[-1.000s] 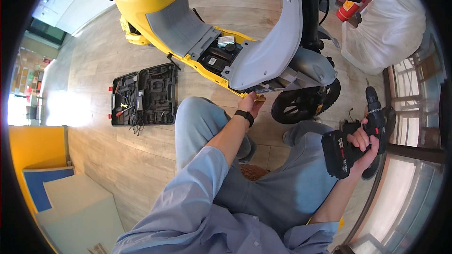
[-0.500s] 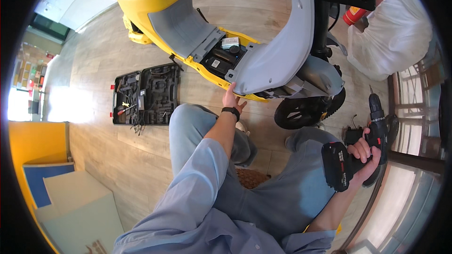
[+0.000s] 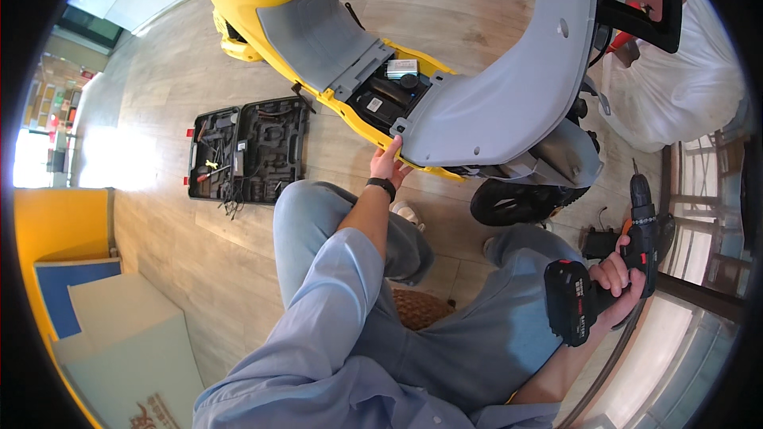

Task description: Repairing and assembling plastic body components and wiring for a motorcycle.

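A yellow and grey scooter (image 3: 509, 123) stands tilted ahead of me, its floor compartment (image 3: 385, 95) uncovered, showing dark parts and a small white-labelled box (image 3: 402, 69). With a black band on the wrist, my left hand (image 3: 387, 163) grips the yellow lower edge (image 3: 362, 129) beside the grey footboard. Its thumb lies on top, and the other fingers go partly out of sight beneath. On the right, my right hand (image 3: 616, 282) is closed round the handle of a black cordless drill (image 3: 642, 222). The drill points away from me, its bit touching nothing, its battery pack (image 3: 571, 302) toward my knee.
An opened black tool case (image 3: 248, 151) with several tools lies on the floor at left. A white plastic-covered bundle (image 3: 675, 87) stands far right, near a glazed frame. At lower left are a pale box (image 3: 127, 334) and a yellow panel (image 3: 63, 226). Below me is a woven brown seat (image 3: 421, 308).
The scooter's front part now appears larger and farther right in the view. My left hand keeps to the yellow edge, and the drill in my right hand has dropped slightly in the picture.
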Available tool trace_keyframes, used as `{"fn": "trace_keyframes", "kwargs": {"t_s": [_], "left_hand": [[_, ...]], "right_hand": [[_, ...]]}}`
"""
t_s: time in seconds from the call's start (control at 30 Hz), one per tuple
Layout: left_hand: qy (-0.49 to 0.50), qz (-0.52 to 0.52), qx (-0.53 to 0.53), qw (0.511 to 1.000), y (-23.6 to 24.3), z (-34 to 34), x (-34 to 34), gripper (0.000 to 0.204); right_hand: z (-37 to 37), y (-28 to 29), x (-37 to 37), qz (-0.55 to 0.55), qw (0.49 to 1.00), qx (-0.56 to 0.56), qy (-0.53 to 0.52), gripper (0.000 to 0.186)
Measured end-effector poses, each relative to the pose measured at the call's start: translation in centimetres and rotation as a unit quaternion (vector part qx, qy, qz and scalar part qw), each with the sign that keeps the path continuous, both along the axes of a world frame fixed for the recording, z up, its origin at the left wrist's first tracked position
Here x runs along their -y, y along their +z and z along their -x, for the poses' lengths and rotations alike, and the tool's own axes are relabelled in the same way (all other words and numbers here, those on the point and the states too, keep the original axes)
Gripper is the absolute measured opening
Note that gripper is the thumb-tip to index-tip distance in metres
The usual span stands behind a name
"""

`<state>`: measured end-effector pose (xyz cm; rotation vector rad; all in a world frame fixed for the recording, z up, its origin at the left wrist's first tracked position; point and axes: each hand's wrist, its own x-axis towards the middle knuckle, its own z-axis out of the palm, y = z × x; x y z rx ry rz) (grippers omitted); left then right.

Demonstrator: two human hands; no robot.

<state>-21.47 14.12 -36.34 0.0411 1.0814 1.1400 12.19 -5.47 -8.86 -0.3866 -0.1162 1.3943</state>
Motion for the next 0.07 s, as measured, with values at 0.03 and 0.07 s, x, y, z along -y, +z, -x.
{"fn": "trace_keyframes", "kwargs": {"t_s": [0.03,0.07], "left_hand": [[0.008,-0.006,0.014,1.000,-0.30,0.06,0.07,0.043],[0.007,-0.014,0.023,1.000,-0.62,0.12,0.13,0.044]], "right_hand": [[0.07,0.00,-0.09,0.001,1.000,-0.008,-0.001,0.044],[0.02,-0.11,-0.16,0.001,1.000,-0.006,0.001,0.046]]}}
